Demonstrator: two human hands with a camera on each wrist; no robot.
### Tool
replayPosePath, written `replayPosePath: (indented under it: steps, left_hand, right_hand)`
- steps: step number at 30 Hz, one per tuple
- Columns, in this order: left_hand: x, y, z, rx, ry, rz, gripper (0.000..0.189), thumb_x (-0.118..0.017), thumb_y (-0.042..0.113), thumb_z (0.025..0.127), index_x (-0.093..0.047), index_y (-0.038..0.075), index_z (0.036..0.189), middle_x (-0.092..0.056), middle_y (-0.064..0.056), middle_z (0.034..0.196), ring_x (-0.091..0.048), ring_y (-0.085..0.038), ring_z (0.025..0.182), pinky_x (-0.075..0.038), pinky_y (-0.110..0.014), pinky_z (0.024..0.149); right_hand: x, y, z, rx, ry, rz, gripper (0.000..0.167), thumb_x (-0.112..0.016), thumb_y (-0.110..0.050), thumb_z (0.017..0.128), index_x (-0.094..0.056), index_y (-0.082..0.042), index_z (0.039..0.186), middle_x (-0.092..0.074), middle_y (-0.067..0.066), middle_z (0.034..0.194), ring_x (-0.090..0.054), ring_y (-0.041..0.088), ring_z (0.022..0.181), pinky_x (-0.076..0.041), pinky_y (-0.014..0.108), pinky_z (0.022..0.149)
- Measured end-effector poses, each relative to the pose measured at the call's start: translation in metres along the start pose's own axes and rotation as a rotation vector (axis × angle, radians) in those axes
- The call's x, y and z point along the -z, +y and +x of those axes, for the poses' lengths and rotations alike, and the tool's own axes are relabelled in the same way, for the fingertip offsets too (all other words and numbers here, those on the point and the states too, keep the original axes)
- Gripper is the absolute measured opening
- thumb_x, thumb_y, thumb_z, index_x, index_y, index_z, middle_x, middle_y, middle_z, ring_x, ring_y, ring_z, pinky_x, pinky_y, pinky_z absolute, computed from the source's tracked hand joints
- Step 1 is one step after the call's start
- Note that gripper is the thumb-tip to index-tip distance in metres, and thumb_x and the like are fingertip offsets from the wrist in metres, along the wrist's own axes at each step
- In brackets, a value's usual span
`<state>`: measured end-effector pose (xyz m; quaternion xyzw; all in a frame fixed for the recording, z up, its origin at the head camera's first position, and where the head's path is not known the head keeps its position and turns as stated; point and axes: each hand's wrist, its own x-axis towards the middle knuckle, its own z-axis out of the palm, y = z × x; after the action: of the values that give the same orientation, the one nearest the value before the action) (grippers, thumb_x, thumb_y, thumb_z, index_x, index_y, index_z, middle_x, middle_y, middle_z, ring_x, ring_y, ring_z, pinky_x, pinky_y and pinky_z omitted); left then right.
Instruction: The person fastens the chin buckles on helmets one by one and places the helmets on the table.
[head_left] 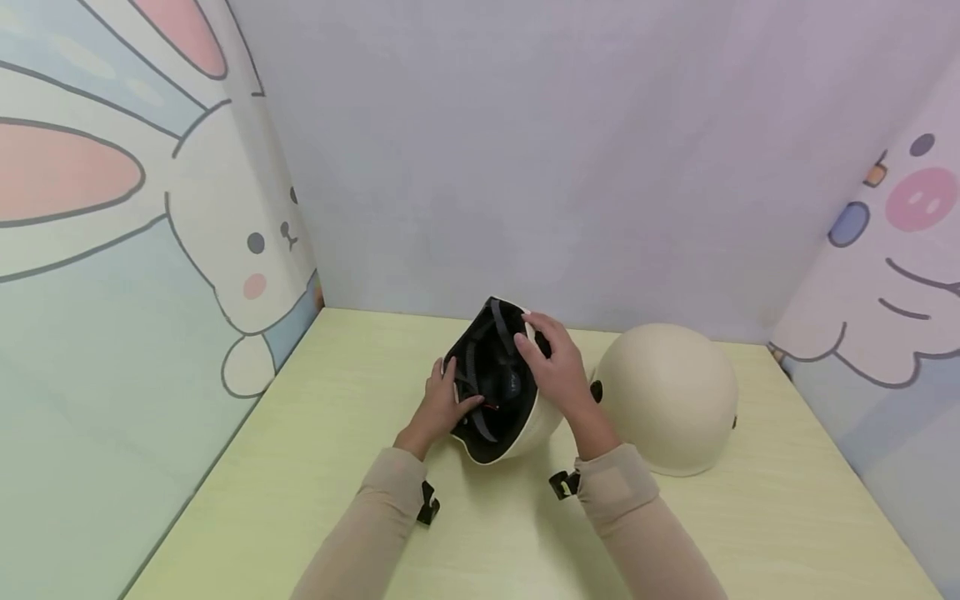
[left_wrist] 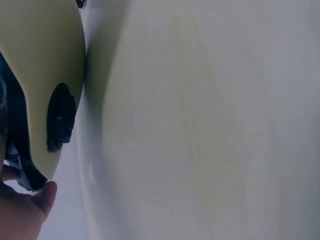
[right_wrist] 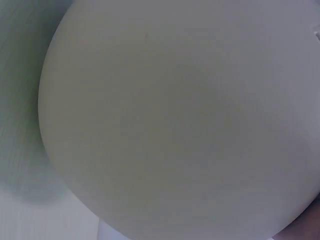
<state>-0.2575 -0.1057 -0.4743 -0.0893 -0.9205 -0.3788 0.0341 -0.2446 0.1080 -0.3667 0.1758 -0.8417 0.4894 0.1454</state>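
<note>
A cream helmet (head_left: 542, 429) is tilted on its side, its black lined inside with dark straps turned up and to the left. My left hand (head_left: 437, 408) grips the left rim, thumb over the inside. In the left wrist view, fingers pinch the rim of the helmet (left_wrist: 45, 35) near a black round fitting (left_wrist: 61, 117). My right hand (head_left: 558, 367) holds the opposite rim at the upper right. The pale outer shell (right_wrist: 175, 120) fills most of the right wrist view, with a bit of the hand at the lower right corner.
A second cream helmet (head_left: 667, 396) sits dome up just to the right, close to my right forearm. Both stand on a pale yellow table (head_left: 300, 467). A plain curtain (head_left: 525, 167) hangs behind, with cartoon-printed panels (head_left: 90, 375) at the sides.
</note>
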Motion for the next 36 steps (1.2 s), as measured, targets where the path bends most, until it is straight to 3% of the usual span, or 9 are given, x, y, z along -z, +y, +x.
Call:
replayPosePath:
  steps: [10, 14, 19, 23, 30, 32, 36]
  left_hand:
    - [-0.005, -0.005, 0.000, 0.083, 0.053, -0.132, 0.085, -0.076, 0.029, 0.087, -0.029, -0.007, 0.147, -0.016, -0.032, 0.153, -0.024, -0.046, 0.138, -0.028, -0.054, 0.107]
    - [-0.007, -0.008, 0.001, 0.084, 0.064, -0.157, 0.084, -0.077, 0.029, 0.086, -0.031, -0.006, 0.147, -0.016, -0.031, 0.153, -0.024, -0.045, 0.138, -0.028, -0.054, 0.107]
    - [-0.008, -0.010, 0.000, 0.084, 0.069, -0.174, 0.085, -0.078, 0.029, 0.085, -0.032, -0.006, 0.147, -0.016, -0.031, 0.153, -0.024, -0.045, 0.138, -0.028, -0.054, 0.107]
    - [-0.008, -0.012, -0.001, 0.089, 0.054, -0.171, 0.085, -0.077, 0.029, 0.086, -0.031, -0.006, 0.147, -0.015, -0.031, 0.154, -0.023, -0.045, 0.139, -0.029, -0.054, 0.107]
    - [-0.006, -0.012, -0.001, 0.068, 0.058, -0.179, 0.084, -0.077, 0.030, 0.086, -0.031, -0.007, 0.146, -0.016, -0.032, 0.153, -0.023, -0.046, 0.138, -0.028, -0.055, 0.107]
    - [-0.007, -0.012, -0.001, 0.068, 0.051, -0.179, 0.084, -0.076, 0.030, 0.087, -0.031, -0.007, 0.147, -0.015, -0.032, 0.153, -0.023, -0.046, 0.138, -0.028, -0.055, 0.107]
    - [-0.007, -0.012, -0.001, 0.070, 0.032, -0.172, 0.083, -0.074, 0.031, 0.088, -0.030, -0.006, 0.148, -0.015, -0.031, 0.154, -0.023, -0.045, 0.139, -0.028, -0.053, 0.107]
  right_hand:
    - [-0.021, -0.020, 0.004, 0.081, -0.017, -0.109, 0.048, -0.056, -0.035, 0.099, -0.056, -0.007, 0.138, -0.045, 0.013, 0.144, -0.039, 0.032, 0.133, -0.030, 0.055, 0.105]
    - [-0.020, -0.020, 0.004, 0.085, -0.024, -0.091, 0.047, -0.056, -0.034, 0.100, -0.056, -0.008, 0.138, -0.045, 0.012, 0.144, -0.038, 0.031, 0.133, -0.030, 0.053, 0.106]
    - [-0.011, -0.006, 0.000, 0.062, 0.039, 0.013, 0.042, -0.053, -0.029, 0.101, -0.056, -0.007, 0.137, -0.047, 0.013, 0.143, -0.039, 0.029, 0.134, -0.029, 0.049, 0.107]
    - [-0.006, 0.014, -0.007, -0.014, 0.105, 0.110, 0.043, -0.053, -0.027, 0.102, -0.054, -0.008, 0.139, -0.047, 0.011, 0.144, -0.038, 0.027, 0.135, -0.028, 0.046, 0.109]
    - [-0.007, 0.050, -0.023, -0.133, 0.057, 0.383, 0.054, -0.049, -0.020, 0.104, -0.030, -0.011, 0.154, -0.032, 0.017, 0.153, -0.031, 0.032, 0.139, -0.031, 0.052, 0.106]
    - [-0.010, 0.059, -0.027, -0.141, 0.046, 0.445, 0.055, -0.044, -0.019, 0.105, -0.023, -0.012, 0.156, -0.027, 0.018, 0.155, -0.029, 0.035, 0.139, -0.031, 0.055, 0.105]
    - [-0.017, 0.073, -0.033, -0.117, 0.047, 0.540, 0.055, -0.035, -0.018, 0.107, -0.014, -0.007, 0.157, -0.016, 0.017, 0.159, -0.017, 0.032, 0.144, -0.019, 0.051, 0.111]
